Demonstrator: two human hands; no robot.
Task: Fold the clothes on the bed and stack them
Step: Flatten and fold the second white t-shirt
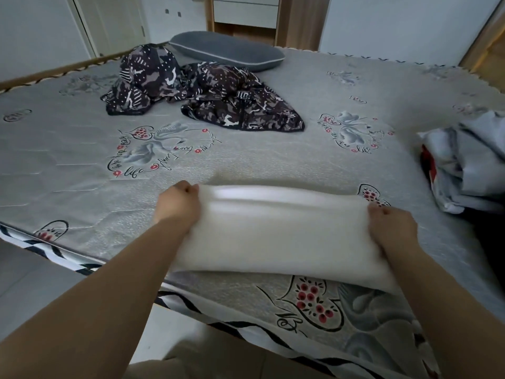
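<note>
Left hand point(177, 206) and right hand point(390, 228) each pinch an end of a soft white garment point(276, 231), blurred, at 6 o'clock on the grey quilted bed point(246, 160). Camouflage clothes point(207, 97) crumple at 11 o'clock beside a grey pillow point(226, 51); pale folded fabric point(470, 160) sits at 3 o'clock.

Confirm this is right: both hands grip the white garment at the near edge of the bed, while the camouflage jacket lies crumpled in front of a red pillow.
Wrong in one respect: the pillow is grey, not red. The head view shows it beyond the crumpled camouflage jacket. The rest holds: the left hand and right hand grip the white garment at the near edge of the bed.
</note>
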